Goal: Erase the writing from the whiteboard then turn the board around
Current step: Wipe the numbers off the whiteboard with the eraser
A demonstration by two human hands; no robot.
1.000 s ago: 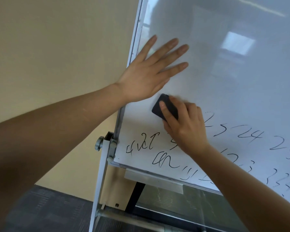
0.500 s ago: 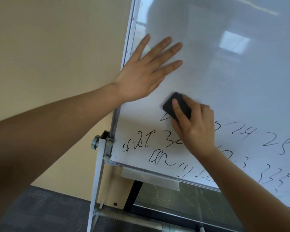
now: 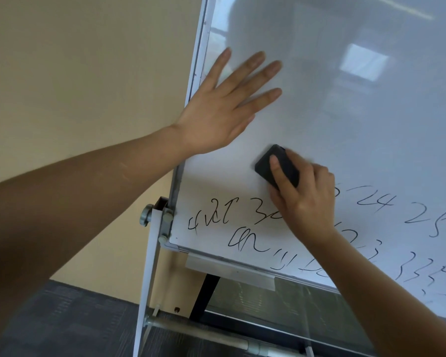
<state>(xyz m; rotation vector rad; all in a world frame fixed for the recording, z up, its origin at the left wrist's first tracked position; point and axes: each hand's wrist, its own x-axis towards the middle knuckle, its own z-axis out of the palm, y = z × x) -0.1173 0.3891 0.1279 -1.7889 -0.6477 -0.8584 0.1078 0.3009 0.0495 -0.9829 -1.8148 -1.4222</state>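
Whiteboard: glossy white panel in a thin pale metal frame, tilted back on its stand; the upper area is bare and mirrors ceiling lights, the lower area carries black marker writing in loose digits and scrawls running along the bottom edge to the right.

Eraser: small black block with rounded corners and a matte face, pressed flat to the board just above the top row of writing.

Right hand: grasping the eraser, thumb laid along its near face, the other fingers curled over its far side; knuckles are raised, the wrist is bent, and the forearm enters from the lower right, covering part of the writing.

Left hand: released, palm flat on the board close to its left frame edge, four fingers straight, slightly spread and pointing up and to the right; the thumb is hidden. The forearm stretches in from the left edge of the view.

Stand: pale painted upright with a round grey pivot knob and bracket at the board's lower left corner, and a grey crossbar near the floor.

Marker tray: flat grey strip under the bottom frame.

Wall: smooth beige. Carpet: dark grey, ribbed.
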